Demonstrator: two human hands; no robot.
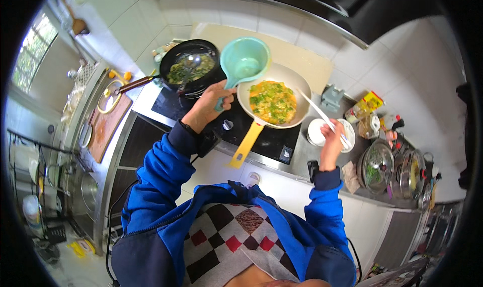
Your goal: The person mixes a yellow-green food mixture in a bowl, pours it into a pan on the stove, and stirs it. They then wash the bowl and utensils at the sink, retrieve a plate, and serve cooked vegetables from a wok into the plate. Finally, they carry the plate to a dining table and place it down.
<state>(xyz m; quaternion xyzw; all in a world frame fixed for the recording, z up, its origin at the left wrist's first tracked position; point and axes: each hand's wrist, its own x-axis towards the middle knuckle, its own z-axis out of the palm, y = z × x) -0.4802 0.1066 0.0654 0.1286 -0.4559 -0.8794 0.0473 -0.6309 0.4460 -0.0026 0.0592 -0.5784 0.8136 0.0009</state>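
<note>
My left hand (205, 104) grips the handle of a light blue plastic dipper (245, 57), which is held over the far-left rim of a pale frying pan (302, 79). A little clear liquid seems to lie in the dipper. In the pan is a yellow egg mixture with chopped greens (273, 103). The pan's yellow handle (247, 145) points toward me, over the edge of the black cooktop (275, 141). My right hand (332, 141) holds white chopsticks (318, 110), their tips at the pan's right rim. Below that hand stand white bowls (315, 131).
To the left, a black wok (169, 70) holds cooked greens and a metal ladle (193, 61). Its wooden handle (137, 84) sticks out left, near a cutting board (109, 130). Lidded pots (377, 166), seasoning jars (368, 126) and a cloth (351, 177) crowd the right counter.
</note>
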